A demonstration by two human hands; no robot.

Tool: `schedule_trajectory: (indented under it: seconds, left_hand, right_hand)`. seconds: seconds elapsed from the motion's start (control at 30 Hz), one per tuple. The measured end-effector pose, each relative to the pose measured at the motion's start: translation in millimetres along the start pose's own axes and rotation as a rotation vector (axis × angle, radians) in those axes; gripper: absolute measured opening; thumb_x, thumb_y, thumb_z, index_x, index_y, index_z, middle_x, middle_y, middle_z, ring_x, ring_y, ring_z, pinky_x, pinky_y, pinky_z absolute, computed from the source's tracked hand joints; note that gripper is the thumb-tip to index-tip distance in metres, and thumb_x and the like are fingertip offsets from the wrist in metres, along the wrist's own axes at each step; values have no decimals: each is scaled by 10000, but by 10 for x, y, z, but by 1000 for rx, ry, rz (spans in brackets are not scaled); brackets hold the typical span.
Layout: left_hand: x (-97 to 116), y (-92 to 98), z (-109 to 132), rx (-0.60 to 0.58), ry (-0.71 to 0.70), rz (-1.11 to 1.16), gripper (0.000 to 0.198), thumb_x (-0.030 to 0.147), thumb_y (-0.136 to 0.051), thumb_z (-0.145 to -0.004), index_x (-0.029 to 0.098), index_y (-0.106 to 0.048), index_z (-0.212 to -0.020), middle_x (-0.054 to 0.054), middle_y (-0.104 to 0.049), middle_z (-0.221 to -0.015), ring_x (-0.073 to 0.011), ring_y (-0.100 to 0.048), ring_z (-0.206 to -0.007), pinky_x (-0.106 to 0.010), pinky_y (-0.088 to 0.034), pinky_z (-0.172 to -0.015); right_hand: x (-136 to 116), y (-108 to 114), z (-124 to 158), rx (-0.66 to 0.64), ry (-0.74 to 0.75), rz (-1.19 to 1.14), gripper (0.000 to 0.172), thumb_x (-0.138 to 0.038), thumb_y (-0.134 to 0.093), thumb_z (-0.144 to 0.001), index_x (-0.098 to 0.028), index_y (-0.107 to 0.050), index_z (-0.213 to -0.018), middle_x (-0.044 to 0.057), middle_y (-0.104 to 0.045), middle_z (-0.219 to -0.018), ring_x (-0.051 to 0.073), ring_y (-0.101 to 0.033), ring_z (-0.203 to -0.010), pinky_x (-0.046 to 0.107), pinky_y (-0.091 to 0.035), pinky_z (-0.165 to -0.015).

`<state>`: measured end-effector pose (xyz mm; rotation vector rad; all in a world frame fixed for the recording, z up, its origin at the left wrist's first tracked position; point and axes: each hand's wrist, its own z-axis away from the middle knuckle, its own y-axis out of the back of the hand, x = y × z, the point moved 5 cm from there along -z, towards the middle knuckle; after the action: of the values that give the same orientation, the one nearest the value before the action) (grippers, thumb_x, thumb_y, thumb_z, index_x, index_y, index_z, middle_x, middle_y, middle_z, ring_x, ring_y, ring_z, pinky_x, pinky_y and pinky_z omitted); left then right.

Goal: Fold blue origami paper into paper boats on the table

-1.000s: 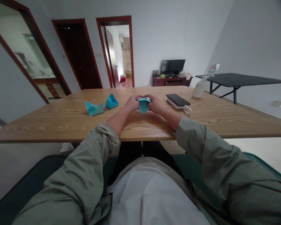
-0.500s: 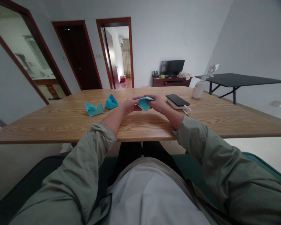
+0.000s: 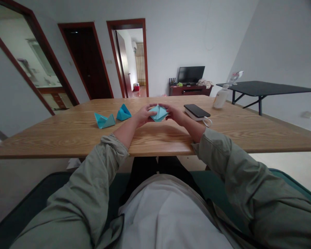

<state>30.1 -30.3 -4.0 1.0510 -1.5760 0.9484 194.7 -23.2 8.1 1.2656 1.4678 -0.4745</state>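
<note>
Between my two hands is a piece of folded light-blue paper (image 3: 159, 113), held just above the table with its creased, pointed face toward me. My left hand (image 3: 144, 116) grips its left side, thumb in front. On the right side my right hand (image 3: 173, 113) has hold of it, with fingers reaching behind the top edge. Some fingertips are hidden behind the paper. Left of my hands, a blue folded paper boat (image 3: 104, 121) rests on the tabletop, and a second blue folded paper shape (image 3: 123, 112) stands beside it, nearer my left wrist.
On the wooden table (image 3: 160, 141), a black phone (image 3: 196, 110) lies on a white box-like object with a white cable (image 3: 207, 121), right of my right hand. A whitish bottle (image 3: 221, 98) stands farther right. Beyond is a black table (image 3: 264, 88).
The folded paper has been turned and spread, so a wider, diamond-shaped creased face now shows. Both hands have shifted their hold around its sides. The other paper shapes stay where they were.
</note>
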Motion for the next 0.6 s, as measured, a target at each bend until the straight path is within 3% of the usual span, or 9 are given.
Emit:
schedule_trajectory:
  seconds: [0.1,0.23,0.43,0.6]
  left_hand:
    - [15,40,-14,67,-48,-15,777,176,-786,-659,234,-461,-1363,-81,-647,-1132,-168,-652,-825,-379,-584,-739]
    - [7,74,-45,98,-75,-46,793,205,-793,-667,240,-438,-1376,-66,-653,-1086,-160,-650,-801,-386,-582,-742]
    - [-38,47,-40,36,32,-125,442,336,-766,-742,133,-619,-1106,-73,-687,-937,-156,-658,-754,-321,-585,-686]
    - [-52,23,-13,5,90,-177,401,464,-730,-782,140,-648,-1003,-77,-710,-886,-157,-670,-730,-271,-574,-634]
  right_hand:
    - [87,19,-55,26,-24,-84,345,-379,-471,-931,-191,-622,-1178,75,-699,-985,143,-636,-715,224,-504,-568]
    - [134,6,-78,21,-46,7,267,-404,-581,-920,-143,-637,-910,79,-686,-839,119,-600,-624,220,-489,-551]
    - [40,38,-41,84,-14,101,338,-466,-584,-928,-141,-632,-847,49,-654,-763,109,-574,-609,217,-479,-547]
    - [18,31,-47,77,40,148,387,-458,-521,-962,-147,-592,-744,-5,-541,-595,89,-496,-509,204,-418,-488]
